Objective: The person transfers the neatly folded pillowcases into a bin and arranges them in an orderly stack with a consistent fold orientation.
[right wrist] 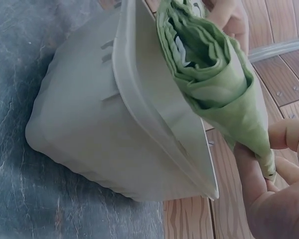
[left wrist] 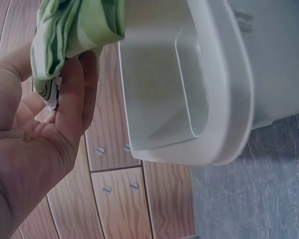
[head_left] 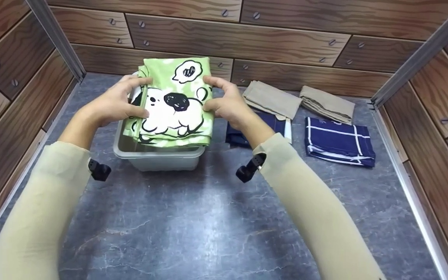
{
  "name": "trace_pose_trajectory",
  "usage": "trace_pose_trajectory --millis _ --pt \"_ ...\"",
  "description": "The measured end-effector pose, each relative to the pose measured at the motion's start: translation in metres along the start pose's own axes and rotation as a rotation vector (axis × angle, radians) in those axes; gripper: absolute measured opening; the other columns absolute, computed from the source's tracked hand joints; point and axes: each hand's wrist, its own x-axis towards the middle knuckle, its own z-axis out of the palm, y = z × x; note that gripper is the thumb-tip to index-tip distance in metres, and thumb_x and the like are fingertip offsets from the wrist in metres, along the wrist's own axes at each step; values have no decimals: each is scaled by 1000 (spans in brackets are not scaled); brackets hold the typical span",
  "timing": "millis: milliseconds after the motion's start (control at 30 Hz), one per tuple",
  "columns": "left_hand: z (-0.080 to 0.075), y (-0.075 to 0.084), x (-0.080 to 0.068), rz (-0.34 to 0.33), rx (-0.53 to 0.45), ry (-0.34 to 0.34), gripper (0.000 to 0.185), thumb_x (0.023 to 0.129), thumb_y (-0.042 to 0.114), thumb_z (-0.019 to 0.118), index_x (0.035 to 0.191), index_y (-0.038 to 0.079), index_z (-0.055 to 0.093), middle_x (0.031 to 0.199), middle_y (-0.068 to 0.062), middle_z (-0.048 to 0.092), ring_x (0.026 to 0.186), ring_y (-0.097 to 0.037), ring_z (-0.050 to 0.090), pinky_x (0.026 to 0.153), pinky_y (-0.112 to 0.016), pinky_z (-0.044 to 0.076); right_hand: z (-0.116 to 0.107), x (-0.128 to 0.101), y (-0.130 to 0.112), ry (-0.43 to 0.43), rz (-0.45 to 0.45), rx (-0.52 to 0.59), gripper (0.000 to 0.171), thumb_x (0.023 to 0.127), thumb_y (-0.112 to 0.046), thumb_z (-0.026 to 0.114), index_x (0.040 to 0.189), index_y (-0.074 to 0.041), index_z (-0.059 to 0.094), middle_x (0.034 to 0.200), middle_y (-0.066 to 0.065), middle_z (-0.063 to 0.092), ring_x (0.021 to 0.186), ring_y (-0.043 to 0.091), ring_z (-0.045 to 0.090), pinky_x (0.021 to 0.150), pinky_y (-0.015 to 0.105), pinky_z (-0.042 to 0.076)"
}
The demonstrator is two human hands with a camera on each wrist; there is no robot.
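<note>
Head view: a grey, marble-veined worktop (head_left: 193,217) fills the foreground, walled on three sides by wood-grain panels (head_left: 247,39) with screw heads and metal corner rails. On it stands a pale grey plastic bin (head_left: 158,157), open side up. Over the bin's mouth hangs a folded green cloth (head_left: 173,105), its long axis running away from the person, near edge sagging onto the bin's front rim and far edge raised, so it tilts upward toward the back wall. The cloth is light green with a white cartoon dog, black nose and outlines; the right wrist view shows its edge as many stacked layers. The left hand (head_left: 117,103) pinches its left edge, thumb on top; the right hand (head_left: 226,103) pinches its right edge the same way. Farther right lie two folded navy cloths with white stripes (head_left: 338,142) and, beyond them, two folded beige cloths (head_left: 272,99) near the back wall.
</note>
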Motion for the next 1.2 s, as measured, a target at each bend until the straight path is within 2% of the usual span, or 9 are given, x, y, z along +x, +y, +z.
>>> trace_pose_trajectory --millis 133,400,567,767,933,1200 --pt "0 -1 -1 0 9 1 91 74 -6 73 155 10 35 157 -14 22 132 -32 31 107 -48 43 5 2 2 -2 3 -18 81 74 24 57 146 -14 50 148 7 36 91 27 67 76 40 62" --pt "-2 -2 -2 -9 31 -9 92 74 -7 73 155 10 33 158 -15 21 136 -33 28 110 -52 40 14 5 5 0 17 -45 81 75 23 58 147 -13 49 137 15 52 85 25 68 72 39 62" --pt "-1 -2 0 -24 52 -31 94 73 -7 73 156 11 32 159 -15 18 141 -35 24 113 -53 36 19 7 9 -16 11 -75 81 74 23 57 148 -11 47 145 13 45 86 26 68 71 40 62" --pt "-1 -5 1 -13 63 -41 95 73 -7 73 156 11 32 153 -15 25 135 -34 29 112 -52 36 23 11 14 -6 -17 -195 82 73 20 61 147 -11 48 153 6 38 86 22 64 66 35 61" --pt "-2 -7 1 -15 83 -39 94 72 -7 73 156 10 33 151 -15 27 133 -33 30 111 -52 37 25 15 18 12 -13 -237 82 71 19 62 146 -12 50 153 7 38 94 24 63 66 35 61" --pt "-3 -9 3 -19 111 -50 93 72 -7 73 155 8 33 150 -15 28 132 -34 31 113 -52 35 27 20 20 50 -48 -435 83 67 16 64 144 -12 53 151 5 45 119 19 48 68 29 57"
